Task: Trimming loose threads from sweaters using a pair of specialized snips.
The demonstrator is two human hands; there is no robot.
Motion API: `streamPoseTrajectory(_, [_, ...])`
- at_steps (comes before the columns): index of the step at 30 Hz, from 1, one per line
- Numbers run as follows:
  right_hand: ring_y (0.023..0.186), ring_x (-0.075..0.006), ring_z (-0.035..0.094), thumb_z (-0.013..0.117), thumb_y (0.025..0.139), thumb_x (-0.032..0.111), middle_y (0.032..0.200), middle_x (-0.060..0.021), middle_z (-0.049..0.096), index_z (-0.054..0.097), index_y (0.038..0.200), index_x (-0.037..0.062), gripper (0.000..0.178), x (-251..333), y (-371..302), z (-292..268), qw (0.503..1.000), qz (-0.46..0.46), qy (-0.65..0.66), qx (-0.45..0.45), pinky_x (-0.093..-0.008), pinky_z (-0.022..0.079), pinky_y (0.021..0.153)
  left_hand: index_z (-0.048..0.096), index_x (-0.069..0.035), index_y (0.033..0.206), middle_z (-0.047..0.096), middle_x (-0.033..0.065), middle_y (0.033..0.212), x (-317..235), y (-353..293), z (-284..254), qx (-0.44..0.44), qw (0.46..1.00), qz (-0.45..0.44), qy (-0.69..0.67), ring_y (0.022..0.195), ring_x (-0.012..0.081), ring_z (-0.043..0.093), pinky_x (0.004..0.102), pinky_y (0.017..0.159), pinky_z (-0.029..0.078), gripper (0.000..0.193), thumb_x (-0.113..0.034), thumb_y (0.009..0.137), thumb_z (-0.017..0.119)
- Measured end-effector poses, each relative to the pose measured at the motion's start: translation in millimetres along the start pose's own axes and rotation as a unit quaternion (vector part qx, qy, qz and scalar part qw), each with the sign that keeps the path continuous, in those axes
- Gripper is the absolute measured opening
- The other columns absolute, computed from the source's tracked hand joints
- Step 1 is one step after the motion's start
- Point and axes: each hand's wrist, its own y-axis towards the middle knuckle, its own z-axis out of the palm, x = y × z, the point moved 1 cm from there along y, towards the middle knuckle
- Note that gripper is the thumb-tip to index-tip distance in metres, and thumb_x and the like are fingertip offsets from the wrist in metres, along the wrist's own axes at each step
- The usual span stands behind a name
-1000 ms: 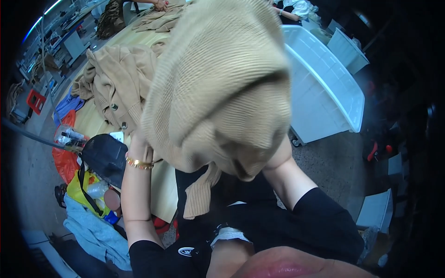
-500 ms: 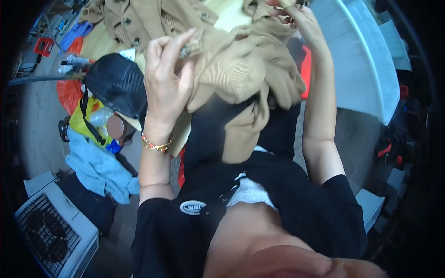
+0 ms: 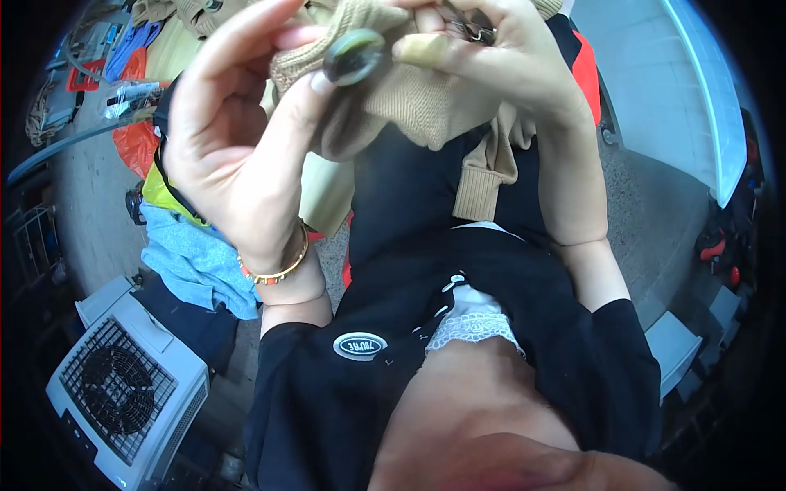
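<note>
- Fingers: the knit edge is pinched by the left hand [image 3: 246,168], its thumb laid against the rim of a dark green button [image 3: 354,59]; a small metal tool [image 3: 476,26], thread snips by its look, is grasped by the right hand [image 3: 524,78], its thumb wrapped in a yellowish covering. The tool's tip cannot be made out.
- Between the fingers: the beige knit cardigan [image 3: 422,106] is held up off the lap, bunched, with the button turned outward. That pinch seems chosen so that the button stands clear of the loose folds and the right thumb can be brought close beside it.
- Just below the right fingers: a ribbed cuff [image 3: 479,192] is left hanging over the black trousers [image 3: 401,188], apparently because both hands are taken up at the edge. Nothing is blocked by it there.
- Beyond the left fingers: part of the pale tabletop [image 3: 327,200] is hidden by the raised hand and knit; more beige knitwear [image 3: 201,15] is heaped there.
- Outward of the left wrist: a red plastic bag [image 3: 135,147], a blue-grey garment [image 3: 201,262] and, farther off, an air cooler [image 3: 123,385] are found.
- Well right of the right fingers: a pale plastic bin [image 3: 671,82] is stood, out of the way.
</note>
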Motion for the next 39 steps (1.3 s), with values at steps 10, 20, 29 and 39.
streamPoseTrajectory(10, [0.077,-0.0086,0.061,0.068,0.089,0.005,0.085,-0.0034,0.068,0.067,0.093,-0.0025,0.008,17,-69,-47,0.965,0.213,0.098,-0.121,-0.0241,0.049,0.07,0.069,0.002,0.11,0.067,-0.0011,0.092,20,7,38,0.104,0.988,-0.114,0.007,0.073,0.0005,0.051,0.014,0.066,0.039,0.022,-0.001,0.088,0.069])
streamPoseTrajectory(20, [0.072,-0.0061,0.052,0.066,0.093,0.015,0.082,0.0014,0.06,0.065,0.096,0.0004,0.015,-6,-101,-46,0.988,0.054,0.124,-0.078,-0.0214,0.042,0.064,0.068,0.0,0.114,0.066,0.0012,0.093,27,2,34,0.111,0.98,-0.167,-0.021,0.075,0.003,0.055,0.0147,0.068,0.041,0.024,-0.002,0.09,0.067])
streamPoseTrajectory(29, [0.066,-0.0031,0.046,0.065,0.093,0.018,0.076,0.0048,0.056,0.065,0.095,0.0016,0.016,24,-90,-40,0.896,0.4,0.112,-0.159,-0.0191,0.035,0.057,0.073,0.0,0.095,0.066,0.0046,0.084,33,15,40,0.14,0.967,0.055,0.206,0.068,0.0061,0.055,0.0181,0.057,0.04,0.018,0.002,0.077,0.077])
streamPoseTrajectory(39, [0.05,-0.0014,0.029,0.06,0.098,0.028,0.06,0.0099,0.037,0.064,0.092,0.0091,0.02,10,-90,-35,0.817,0.502,0.239,-0.155,-0.0206,0.019,0.045,0.065,-0.001,0.091,0.07,0.0151,0.1,38,31,42,0.226,0.908,0.297,0.192,0.079,0.0225,0.067,0.0276,0.07,0.053,0.011,0.001,0.082,0.07])
